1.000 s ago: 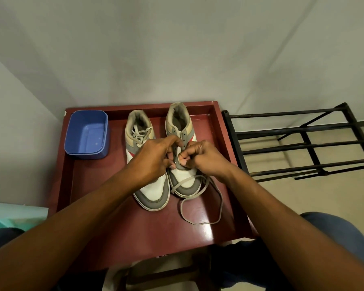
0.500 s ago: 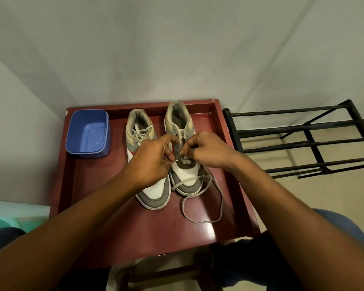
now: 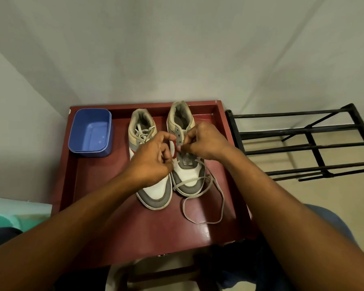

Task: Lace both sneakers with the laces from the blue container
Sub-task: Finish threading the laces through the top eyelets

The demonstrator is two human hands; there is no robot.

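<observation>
Nearest, in front of both hands, the slack of the grey flat shoelace (image 3: 207, 223) lies in a loop on the glossy red-brown wooden tabletop (image 3: 114, 217), much as it lay a second ago, with one strand crossing the toe of the half-laced grey-and-white leather sneaker (image 3: 194, 186). What has changed is the hands: both have climbed from the lower tongue towards the collar. The right hand (image 3: 206, 143) now pinches narrowly at the grey eyelet strip, and the left hand (image 3: 151, 162), fingers curled, seems to hold a strand beside it. This suggests the lacing has moved up a row, with the higher eyelets left to thread. Under the left hand sits the laced grey-and-white leather sneaker (image 3: 156, 198). Beyond and left of it stands the blue rectangular plastic container (image 3: 90, 133), no laces inside.
</observation>
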